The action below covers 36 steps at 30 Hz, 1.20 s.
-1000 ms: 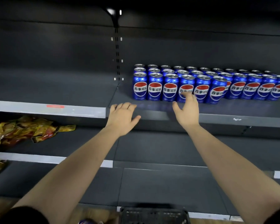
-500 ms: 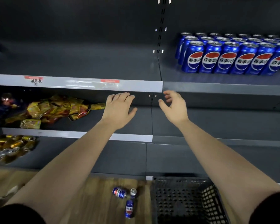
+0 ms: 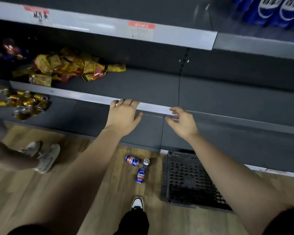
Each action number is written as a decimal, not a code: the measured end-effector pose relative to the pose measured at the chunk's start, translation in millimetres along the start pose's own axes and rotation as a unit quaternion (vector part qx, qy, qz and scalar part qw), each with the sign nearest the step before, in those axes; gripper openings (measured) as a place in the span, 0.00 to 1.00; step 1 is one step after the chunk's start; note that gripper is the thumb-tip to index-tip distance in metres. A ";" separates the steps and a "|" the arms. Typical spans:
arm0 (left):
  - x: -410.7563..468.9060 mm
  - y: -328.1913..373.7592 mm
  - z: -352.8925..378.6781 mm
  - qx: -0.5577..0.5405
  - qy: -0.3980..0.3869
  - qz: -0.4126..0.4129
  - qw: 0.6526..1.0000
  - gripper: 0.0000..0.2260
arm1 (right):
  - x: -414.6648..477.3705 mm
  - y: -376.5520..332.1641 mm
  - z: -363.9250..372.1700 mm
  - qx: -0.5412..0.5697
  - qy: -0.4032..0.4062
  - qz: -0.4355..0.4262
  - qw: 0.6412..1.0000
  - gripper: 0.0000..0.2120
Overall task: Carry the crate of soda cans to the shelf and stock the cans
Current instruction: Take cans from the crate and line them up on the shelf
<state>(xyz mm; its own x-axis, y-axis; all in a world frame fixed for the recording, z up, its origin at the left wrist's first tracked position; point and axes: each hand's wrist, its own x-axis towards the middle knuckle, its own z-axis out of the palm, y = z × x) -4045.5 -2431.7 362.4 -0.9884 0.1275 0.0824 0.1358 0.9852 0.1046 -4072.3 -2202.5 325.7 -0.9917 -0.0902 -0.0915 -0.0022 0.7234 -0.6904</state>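
Three blue soda cans lie on the wooden floor: one on its side [image 3: 132, 160], one upright [image 3: 146, 162], one lying lengthwise [image 3: 140, 175]. To their right stands the black plastic crate [image 3: 190, 180], which looks empty. Stocked blue cans [image 3: 275, 11] show at the top right on the upper shelf. My left hand [image 3: 124, 116] hangs palm down with fingers apart, holding nothing, in front of the lower shelf edge. My right hand [image 3: 182, 122] is beside it, fingers loosely spread and empty. Both hands are well above the floor cans.
The grey shelf unit [image 3: 143, 85] fills the upper view. Yellow-red snack packets [image 3: 71, 68] lie on the middle shelf at left, gold wrapped items [image 3: 22, 104] on the shelf below. Another person's leg and shoes [image 3: 41, 156] stand at left. My own shoe [image 3: 137, 203] is near the cans.
The view has tilted down and left from the stocked cans to the floor. Both hands have dropped away from the upper shelf to the lower shelf level, still empty.
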 end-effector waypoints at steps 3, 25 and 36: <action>-17.4 -3.2 29.8 0.017 -0.035 -0.022 0.999 0.21 | -9.7 25.2 28.8 -0.004 -0.041 0.037 0.998 0.23; -95.5 -62.3 459.1 0.000 -0.126 -0.017 0.992 0.16 | -5.6 325.2 378.6 0.005 -0.164 0.173 0.971 0.25; -111.1 -96.0 598.3 0.024 -0.091 -0.016 0.995 0.14 | 25.2 427.0 490.9 -0.030 -0.132 0.163 0.977 0.35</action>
<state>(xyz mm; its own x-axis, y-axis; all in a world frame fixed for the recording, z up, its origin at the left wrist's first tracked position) -3989.3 -2471.9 -249.7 -0.9887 0.1105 -0.1010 0.1053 0.9929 0.0555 -4035.1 -2231.9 -323.7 -0.8733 -0.0170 -0.4869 0.2924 0.7811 -0.5517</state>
